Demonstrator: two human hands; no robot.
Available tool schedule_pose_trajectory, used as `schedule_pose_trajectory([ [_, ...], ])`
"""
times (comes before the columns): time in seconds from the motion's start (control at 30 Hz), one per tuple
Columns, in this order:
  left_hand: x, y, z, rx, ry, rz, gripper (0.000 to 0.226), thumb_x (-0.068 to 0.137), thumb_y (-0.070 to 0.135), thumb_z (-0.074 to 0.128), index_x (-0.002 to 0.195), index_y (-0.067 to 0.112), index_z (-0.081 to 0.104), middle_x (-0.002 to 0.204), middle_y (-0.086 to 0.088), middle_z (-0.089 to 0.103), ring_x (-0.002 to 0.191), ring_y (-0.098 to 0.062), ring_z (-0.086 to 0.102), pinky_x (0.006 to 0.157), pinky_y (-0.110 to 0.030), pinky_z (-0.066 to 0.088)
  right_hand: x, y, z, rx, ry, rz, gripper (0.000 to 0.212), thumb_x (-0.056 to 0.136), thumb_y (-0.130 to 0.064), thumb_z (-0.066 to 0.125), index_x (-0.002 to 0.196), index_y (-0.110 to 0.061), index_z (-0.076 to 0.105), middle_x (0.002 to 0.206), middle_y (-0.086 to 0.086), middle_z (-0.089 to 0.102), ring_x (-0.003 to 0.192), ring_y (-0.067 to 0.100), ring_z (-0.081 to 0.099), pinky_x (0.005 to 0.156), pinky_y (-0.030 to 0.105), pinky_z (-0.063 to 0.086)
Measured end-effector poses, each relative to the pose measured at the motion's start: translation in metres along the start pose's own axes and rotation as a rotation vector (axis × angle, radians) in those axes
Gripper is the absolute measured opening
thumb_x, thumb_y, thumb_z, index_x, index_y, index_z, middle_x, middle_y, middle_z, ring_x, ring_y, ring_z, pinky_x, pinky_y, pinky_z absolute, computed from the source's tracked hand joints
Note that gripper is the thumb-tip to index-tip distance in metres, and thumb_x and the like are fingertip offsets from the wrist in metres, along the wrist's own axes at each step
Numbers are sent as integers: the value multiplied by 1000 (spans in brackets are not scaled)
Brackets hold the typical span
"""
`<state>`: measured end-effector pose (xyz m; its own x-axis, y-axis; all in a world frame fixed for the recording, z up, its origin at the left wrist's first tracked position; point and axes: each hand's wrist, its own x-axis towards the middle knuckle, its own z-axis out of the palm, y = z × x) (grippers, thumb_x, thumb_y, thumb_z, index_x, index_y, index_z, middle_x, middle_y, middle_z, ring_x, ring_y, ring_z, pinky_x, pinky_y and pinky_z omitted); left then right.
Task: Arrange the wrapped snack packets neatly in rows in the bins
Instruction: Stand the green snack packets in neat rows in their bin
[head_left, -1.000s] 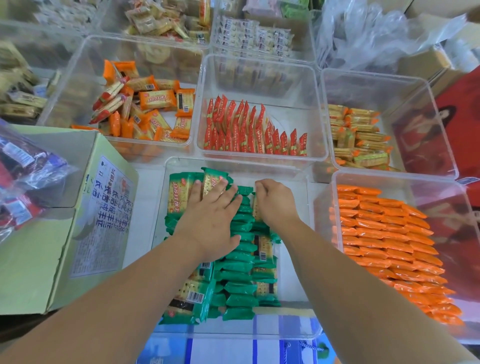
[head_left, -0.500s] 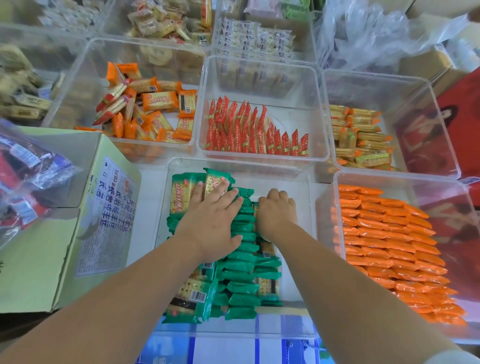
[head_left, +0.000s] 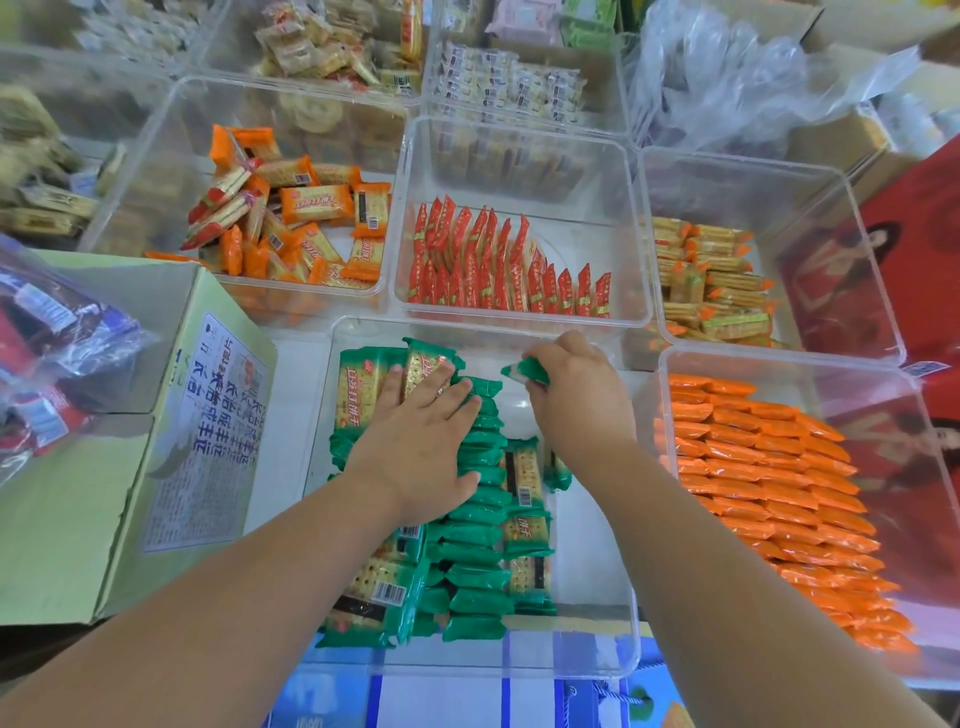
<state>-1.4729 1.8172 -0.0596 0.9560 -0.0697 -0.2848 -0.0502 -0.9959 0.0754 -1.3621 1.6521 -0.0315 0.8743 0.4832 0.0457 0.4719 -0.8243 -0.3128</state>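
The left hand lay flat, fingers straight, on the green packets lined up in the clear bin at 6 o'clock. At its 3 o'clock, the right hand pinched one green packet near the bin's 12 o'clock wall.

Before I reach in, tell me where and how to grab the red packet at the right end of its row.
Pinch the rightmost red packet by its upper end, coming from above. It stands on edge with its crimped tip up; a neighbour covers its left face, but the bin is bare to its right, leaving room on that side.
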Motion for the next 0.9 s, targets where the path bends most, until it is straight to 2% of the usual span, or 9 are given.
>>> schedule_pose_trajectory([
  [0.13,0,1,-1,2,-3,-1,89,85,73,27,159,25,10,167,6,2,151,-18,-20,118,-61,-12,4,-13,-1,74,109,-113,19,92,-15,67,111,-15,72,103,4,67,82,28,64,62,38,55],
  [0.33,-5,3,-11,-26,32,1,83,88,67,36,156,22,23,166,4,13,153,-19,-8,120,-60,-6,21,-31,20,-6,-213,-42,12,96,-19,58,105,-16,65,95,4,67,83,30,64,60,33,48],
  [0.47,-25,3,-21,-129,251,11,57,90,56,50,134,21,60,153,2,44,149,-22,24,121,-61,10,22,-33,18,243,-180,153,41,85,-37,64,122,-19,69,110,0,74,97,21,68,80,29,54],
  [0.57,-45,-4,-23,-269,426,-66,49,89,55,51,122,21,68,145,-3,54,143,-29,38,117,-61,21,17,-28,22,479,-161,319,44,88,-36,63,126,-15,69,119,-1,72,102,14,66,86,27,51],
  [0.63,-58,-11,-24,-341,465,-164,53,90,57,48,127,22,64,146,-5,52,141,-31,39,116,-60,24,14,-24,29,617,-160,439,29,88,-33,63,111,-19,75,102,-6,74,85,7,66,73,24,51],
  [0.67,-64,-13,-24,-369,473,-222,55,90,58,47,130,22,61,147,-6,50,140,-30,38,115,-59,26,12,-24,31,692,-152,509,16,87,-35,63,91,-27,76,83,-11,72,69,2,62,64,24,47],
  [0.73,-75,-16,-23,-420,491,-348,60,88,60,48,137,25,50,150,-6,44,140,-29,34,115,-56,27,10,-26,39,827,-184,629,34,82,-46,60,54,-29,53,51,-14,47,46,8,41,57,30,33],
  [0.8,-85,-19,-18,-489,472,-466,69,88,64,50,145,28,35,155,-7,34,143,-29,27,115,-55,27,7,-28,44,930,-263,740,42,73,-64,55,66,-24,49,61,-4,43,60,16,42,63,38,38],
  [0.9,-94,-22,-6,-672,293,-617,97,80,78,47,155,33,5,162,-4,23,144,-25,30,112,-49,34,7,-26,51,1046,-378,831,71,61,-79,54,88,-14,59,89,7,60,87,24,60,90,47,51],
])
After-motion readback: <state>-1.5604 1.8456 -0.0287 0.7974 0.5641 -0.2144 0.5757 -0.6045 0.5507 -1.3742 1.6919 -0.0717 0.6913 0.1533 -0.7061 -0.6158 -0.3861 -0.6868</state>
